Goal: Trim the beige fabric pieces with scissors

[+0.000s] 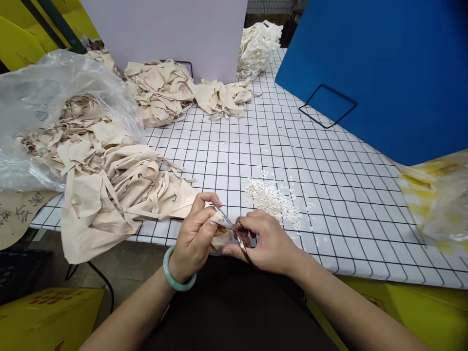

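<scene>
My left hand (195,234), with a green bangle on its wrist, pinches a small beige fabric piece (221,238) at the table's front edge. My right hand (268,241) grips small metal scissors (231,229), whose blades point left onto that piece. Both hands are closed and nearly touch. Just behind them lies a small heap of pale cut scraps (272,200) on the grid-patterned tablecloth (329,185). A pile of beige fabric pieces (120,190) lies at the left, hanging over the table edge.
A clear plastic bag (44,112) holding more beige pieces sits far left. More fabric heaps (164,90) lie at the back before a white board (168,29). A blue panel (383,68) stands at the right. A yellow-striped bag (435,200) is at the right edge.
</scene>
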`<state>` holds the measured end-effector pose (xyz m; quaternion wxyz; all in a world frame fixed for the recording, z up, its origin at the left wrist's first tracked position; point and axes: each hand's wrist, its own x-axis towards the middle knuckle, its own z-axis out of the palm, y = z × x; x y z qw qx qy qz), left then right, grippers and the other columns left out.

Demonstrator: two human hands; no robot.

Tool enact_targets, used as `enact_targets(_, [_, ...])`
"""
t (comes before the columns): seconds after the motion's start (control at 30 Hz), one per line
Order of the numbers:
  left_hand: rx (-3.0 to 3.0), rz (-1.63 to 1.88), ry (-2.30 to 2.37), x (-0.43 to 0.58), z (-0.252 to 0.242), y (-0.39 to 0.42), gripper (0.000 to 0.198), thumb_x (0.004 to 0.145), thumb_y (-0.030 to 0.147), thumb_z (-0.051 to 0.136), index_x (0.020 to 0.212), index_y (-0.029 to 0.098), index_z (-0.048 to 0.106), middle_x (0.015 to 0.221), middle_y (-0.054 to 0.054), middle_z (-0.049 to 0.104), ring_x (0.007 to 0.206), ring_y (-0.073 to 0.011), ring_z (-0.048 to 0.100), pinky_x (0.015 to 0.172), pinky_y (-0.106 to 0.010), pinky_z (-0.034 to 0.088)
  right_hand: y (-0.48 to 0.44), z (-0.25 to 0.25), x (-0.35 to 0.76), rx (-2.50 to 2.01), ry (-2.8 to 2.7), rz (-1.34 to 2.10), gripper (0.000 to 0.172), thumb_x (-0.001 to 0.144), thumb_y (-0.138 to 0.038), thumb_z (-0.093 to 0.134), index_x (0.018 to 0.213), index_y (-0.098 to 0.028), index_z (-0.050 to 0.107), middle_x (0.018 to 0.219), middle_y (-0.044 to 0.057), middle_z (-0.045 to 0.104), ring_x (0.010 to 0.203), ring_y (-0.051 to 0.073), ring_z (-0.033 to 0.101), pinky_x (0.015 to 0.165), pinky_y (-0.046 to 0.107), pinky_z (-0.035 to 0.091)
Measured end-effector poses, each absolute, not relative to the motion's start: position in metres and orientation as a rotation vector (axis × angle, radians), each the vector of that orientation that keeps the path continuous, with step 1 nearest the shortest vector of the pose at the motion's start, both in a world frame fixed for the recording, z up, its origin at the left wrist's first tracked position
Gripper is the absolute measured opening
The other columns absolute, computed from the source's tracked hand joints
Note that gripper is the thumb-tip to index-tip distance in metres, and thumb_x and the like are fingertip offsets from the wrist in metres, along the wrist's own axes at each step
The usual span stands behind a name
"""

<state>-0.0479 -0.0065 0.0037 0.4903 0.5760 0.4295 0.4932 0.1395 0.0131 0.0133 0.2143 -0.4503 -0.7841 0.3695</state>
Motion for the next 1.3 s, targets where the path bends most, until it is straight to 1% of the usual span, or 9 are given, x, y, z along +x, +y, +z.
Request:
enact_targets(0.13, [1.423, 1.194, 1.059, -0.047, 0.003, -0.007, 0.04, 0.099, 0.04, 0.046, 0.069, 0.019, 0.063, 0.093, -0.012, 0.054, 0.11, -0.0289, 0.047, 0.086, -0.036, 0.048, 0.012, 0.014, 0.14, -1.248, -2.154, 1.044, 0.054, 0.078, -0.065, 0.067, 0.054, -0.021, 0.047, 0.051, -0.001, 0.055, 0.05, 0.012, 0.047, 0.059, 0.028, 0.039])
enact_targets(0.3, [1.437, 1.194, 1.023, -0.045, 0.002, -0.007, 0.037, 0.101, 0.035, 0.045, 0.073, 0.02, 0.065, 0.084, -0.011, 0.053, 0.113, -0.0286, 0.046, 0.088, -0.037, 0.048, 0.012, 0.012, 0.139, -1.251, -2.133, 1.033, 0.056, 0.077, -0.067, 0.067, 0.053, -0.021, 0.046, 0.05, -0.001, 0.052, 0.049, 0.011, 0.045, 0.057, 0.027, 0.037])
enact_targets(0.47, [1.462, 1.237, 0.975, -0.043, 0.002, -0.008, 0.036, 0.101, 0.031, 0.045, 0.075, 0.02, 0.067, 0.085, -0.011, 0.055, 0.112, -0.0273, 0.047, 0.091, -0.038, 0.046, 0.011, 0.009, 0.138, -1.259, -2.111, 1.006, 0.059, 0.077, -0.069, 0.067, 0.052, -0.021, 0.041, 0.047, -0.002, 0.047, 0.048, 0.011, 0.042, 0.055, 0.027, 0.035])
enact_targets(0.67, [1.498, 1.226, 0.984, -0.039, 0.004, -0.007, 0.036, 0.101, 0.03, 0.045, 0.075, 0.019, 0.068, 0.084, -0.01, 0.057, 0.111, -0.0264, 0.048, 0.09, -0.036, 0.046, 0.009, 0.006, 0.142, -1.281, -2.105, 0.935, 0.058, 0.079, -0.068, 0.065, 0.054, -0.022, 0.041, 0.047, -0.002, 0.048, 0.048, 0.012, 0.043, 0.058, 0.028, 0.035])
enact_targets(0.87, [1.533, 1.167, 0.965, -0.027, 0.004, -0.002, 0.034, 0.102, 0.028, 0.044, 0.076, 0.019, 0.065, 0.086, -0.01, 0.056, 0.111, -0.0252, 0.047, 0.076, -0.03, 0.048, 0.002, -0.002, 0.153, -1.388, -2.068, 0.888, 0.058, 0.081, -0.067, 0.064, 0.053, -0.021, 0.042, 0.047, -0.002, 0.047, 0.048, 0.011, 0.041, 0.057, 0.027, 0.034])
enact_targets(1.07, [1.66, 1.045, 0.886, -0.007, -0.006, 0.015, 0.034, 0.102, 0.028, 0.042, 0.076, 0.017, 0.06, 0.093, -0.009, 0.052, 0.11, -0.0235, 0.048, 0.089, -0.033, 0.047, -0.006, -0.016, 0.171, -1.6, -1.829, 0.956, 0.065, 0.078, -0.071, 0.063, 0.049, -0.02, 0.035, 0.045, -0.003, 0.041, 0.047, 0.009, 0.035, 0.05, 0.025, 0.029])
enact_targets(1.13, [1.699, 1.014, 0.876, 0.0, -0.01, 0.021, 0.033, 0.102, 0.027, 0.042, 0.077, 0.017, 0.06, 0.097, -0.009, 0.051, 0.111, -0.023, 0.049, 0.092, -0.034, 0.047, -0.007, -0.019, 0.18, -1.689, -1.69, 1.074, 0.064, 0.074, -0.071, 0.066, 0.05, -0.02, 0.037, 0.048, -0.004, 0.039, 0.048, 0.009, 0.034, 0.047, 0.024, 0.027])
enact_targets(1.2, [1.755, 0.96, 0.891, 0.004, -0.012, 0.023, 0.032, 0.103, 0.025, 0.04, 0.077, 0.017, 0.058, 0.101, -0.01, 0.051, 0.111, -0.0226, 0.05, 0.093, -0.034, 0.047, -0.005, -0.02, 0.192, -1.763, -1.542, 1.155, 0.059, 0.072, -0.071, 0.068, 0.054, -0.021, 0.045, 0.051, -0.004, 0.041, 0.05, 0.01, 0.036, 0.047, 0.024, 0.03])
enact_targets(1.3, [2.027, 0.781, 0.846, -0.005, -0.005, 0.016, 0.023, 0.1, 0.026, 0.048, 0.081, 0.017, 0.057, 0.111, -0.012, 0.055, 0.112, -0.0245, 0.052, 0.096, -0.038, 0.046, -0.001, -0.018, 0.208, -1.806, -1.501, 1.108, 0.046, 0.074, -0.066, 0.07, 0.072, -0.021, 0.058, 0.06, -0.002, 0.051, 0.055, 0.013, 0.044, 0.052, 0.026, 0.039])
